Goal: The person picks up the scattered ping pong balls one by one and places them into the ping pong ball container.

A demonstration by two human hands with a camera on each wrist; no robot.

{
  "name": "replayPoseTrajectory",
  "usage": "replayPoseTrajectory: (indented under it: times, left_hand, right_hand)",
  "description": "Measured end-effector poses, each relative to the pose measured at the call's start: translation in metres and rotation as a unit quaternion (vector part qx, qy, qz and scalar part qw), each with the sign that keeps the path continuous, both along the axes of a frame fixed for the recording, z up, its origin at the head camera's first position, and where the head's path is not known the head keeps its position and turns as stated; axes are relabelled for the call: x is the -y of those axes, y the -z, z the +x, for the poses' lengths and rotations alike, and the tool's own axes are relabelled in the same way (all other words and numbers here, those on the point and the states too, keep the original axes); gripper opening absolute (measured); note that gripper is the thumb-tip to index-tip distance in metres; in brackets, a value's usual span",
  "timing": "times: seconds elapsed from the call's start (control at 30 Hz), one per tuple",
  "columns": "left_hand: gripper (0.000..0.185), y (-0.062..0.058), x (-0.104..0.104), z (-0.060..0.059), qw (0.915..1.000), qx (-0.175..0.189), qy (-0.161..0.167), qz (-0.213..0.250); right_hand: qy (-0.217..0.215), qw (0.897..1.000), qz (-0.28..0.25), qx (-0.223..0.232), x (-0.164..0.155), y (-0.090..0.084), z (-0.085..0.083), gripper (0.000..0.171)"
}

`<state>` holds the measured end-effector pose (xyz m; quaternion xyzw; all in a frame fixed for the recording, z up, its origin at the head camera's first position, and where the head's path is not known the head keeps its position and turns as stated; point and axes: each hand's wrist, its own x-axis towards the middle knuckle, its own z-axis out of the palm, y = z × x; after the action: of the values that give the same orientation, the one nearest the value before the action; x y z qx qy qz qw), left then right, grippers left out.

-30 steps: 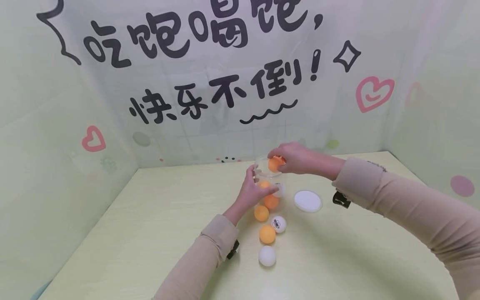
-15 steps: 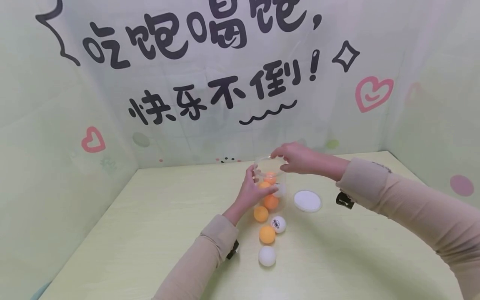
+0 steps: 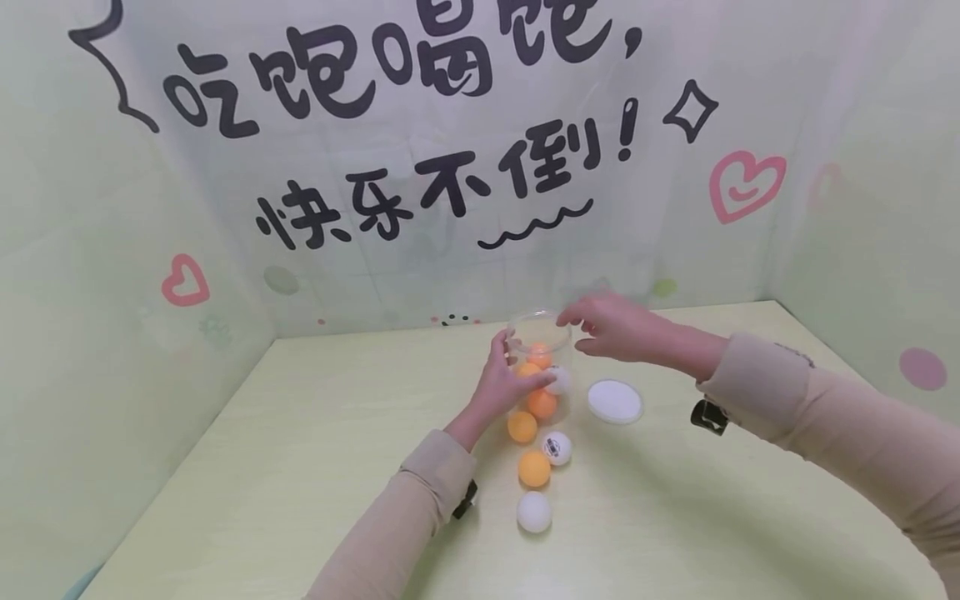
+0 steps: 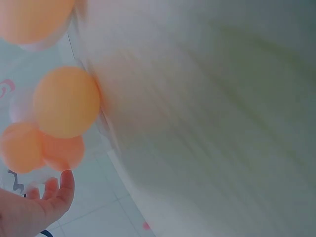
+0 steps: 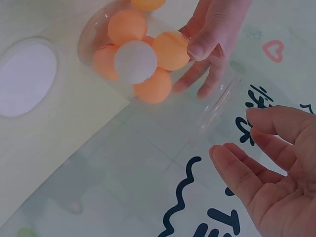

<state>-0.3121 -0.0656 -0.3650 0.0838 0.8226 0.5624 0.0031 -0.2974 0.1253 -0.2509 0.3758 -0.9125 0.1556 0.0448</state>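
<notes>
The clear jar stands upright on the table, partly filled with orange and white balls, so the filling step looks midway. The left hand wraps its fingers around the jar's side and steadies it. The right hand hovers just beside the jar's rim, fingers loosely spread and holding nothing. 4 loose balls lie in a line on the near side of the jar: an orange ball closest, a printed white ball, another orange ball, and a plain white ball farthest. The next move probably calls for reaching down to one of these. The white lid lies flat to the right of the jar.
</notes>
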Motion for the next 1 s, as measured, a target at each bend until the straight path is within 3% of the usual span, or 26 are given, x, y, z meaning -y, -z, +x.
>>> replayPoseTrajectory:
  times: [0.27,0.5,1.0]
  left_hand:
    - [0.097,0.001,0.0,0.0,1.0,0.001,0.004,0.0]
    - [0.096,0.0,0.0,0.0,1.0,0.003,-0.002,0.0]
    - [0.097,0.002,0.0,-0.001,1.0,0.0,-0.002,-0.004]
  right_hand:
    - [-0.007,0.998,-0.007,0.057,-0.003,0.022,0.017,0.031]
    - [-0.04,0.996,0.002,0.084,0.002,0.043,0.031,0.029]
    - [-0.099,0.991,-0.006,0.087,0.007,0.091,0.038,0.027]
